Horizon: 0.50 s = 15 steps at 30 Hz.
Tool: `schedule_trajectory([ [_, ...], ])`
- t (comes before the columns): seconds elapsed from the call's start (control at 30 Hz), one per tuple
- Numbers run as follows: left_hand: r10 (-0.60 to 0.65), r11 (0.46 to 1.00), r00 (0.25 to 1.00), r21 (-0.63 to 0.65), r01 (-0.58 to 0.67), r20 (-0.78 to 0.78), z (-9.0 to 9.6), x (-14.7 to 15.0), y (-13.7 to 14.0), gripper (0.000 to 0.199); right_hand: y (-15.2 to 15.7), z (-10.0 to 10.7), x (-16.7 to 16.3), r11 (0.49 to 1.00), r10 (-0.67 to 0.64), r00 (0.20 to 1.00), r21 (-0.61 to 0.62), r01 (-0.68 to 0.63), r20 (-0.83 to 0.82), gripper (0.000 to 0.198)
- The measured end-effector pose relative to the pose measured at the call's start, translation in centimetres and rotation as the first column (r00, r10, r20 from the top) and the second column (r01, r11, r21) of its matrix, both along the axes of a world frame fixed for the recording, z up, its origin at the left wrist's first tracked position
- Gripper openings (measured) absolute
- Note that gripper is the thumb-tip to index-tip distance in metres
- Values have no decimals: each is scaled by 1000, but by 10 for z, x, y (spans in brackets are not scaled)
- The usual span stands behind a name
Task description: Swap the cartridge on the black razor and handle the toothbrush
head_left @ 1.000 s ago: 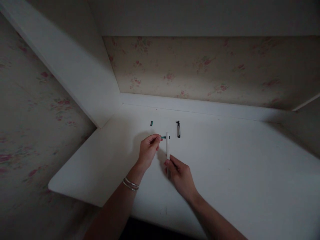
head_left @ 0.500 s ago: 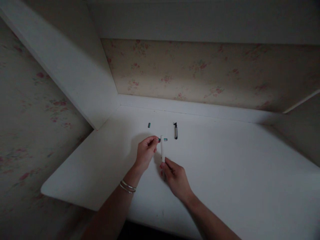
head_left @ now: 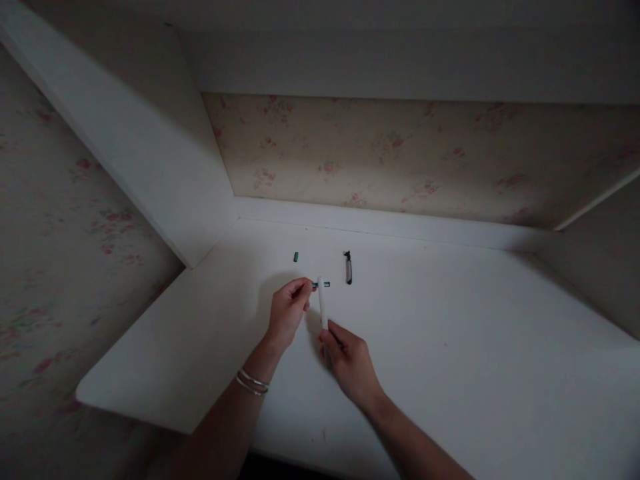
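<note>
My right hand (head_left: 350,363) holds the low end of a white stick (head_left: 323,305) over the surface (head_left: 450,320). My left hand (head_left: 287,313) pinches a small green piece (head_left: 320,285) at its far tip. Both look light, hard and easy to drop.

Matt white tabletop (head_left: 450,333); smooth white tube (head_left: 323,307); metal bangles (head_left: 251,383).

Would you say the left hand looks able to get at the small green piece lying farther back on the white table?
Probably yes: the small green piece lies alone just beyond the left hand, but its fingers already pinch another green piece.
</note>
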<state>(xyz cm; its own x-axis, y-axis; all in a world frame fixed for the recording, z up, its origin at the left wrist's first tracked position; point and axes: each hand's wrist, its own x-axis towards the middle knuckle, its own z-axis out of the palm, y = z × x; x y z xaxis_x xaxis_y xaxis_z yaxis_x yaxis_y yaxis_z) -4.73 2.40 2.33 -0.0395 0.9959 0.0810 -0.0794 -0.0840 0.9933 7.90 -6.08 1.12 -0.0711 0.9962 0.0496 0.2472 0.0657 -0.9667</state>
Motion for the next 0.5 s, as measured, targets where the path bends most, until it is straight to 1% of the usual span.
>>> schedule_trajectory([
  [0.07,-2,1000,1000,6,2,5,0,0,0,31,1,-1,2,999,-43,999,-33,42,-33,29],
  [0.1,-4,1000,1000,6,4,6,0,0,0,31,1,-1,3,998,-42,998,-37,40,-39,29],
  [0.17,-4,1000,1000,2,4,7,0,0,0,31,1,0,2,1000,8,1000,-11,-9,-19,28],
  [0.23,-10,1000,1000,2,10,3,0,0,-1,30,0,1,1,997,64,997,42,-65,32,26],
  [0.27,-12,1000,1000,2,12,1,0,0,-1,31,0,1,1,995,71,996,61,-74,56,25],
  [0.33,-11,1000,1000,0,11,-6,1,-1,-1,31,0,1,2,997,46,996,61,-51,72,25],
  [0.5,20,1000,999,-22,-21,-36,-2,-2,0,33,2,-2,20,997,-67,998,-34,66,-15,30],
])
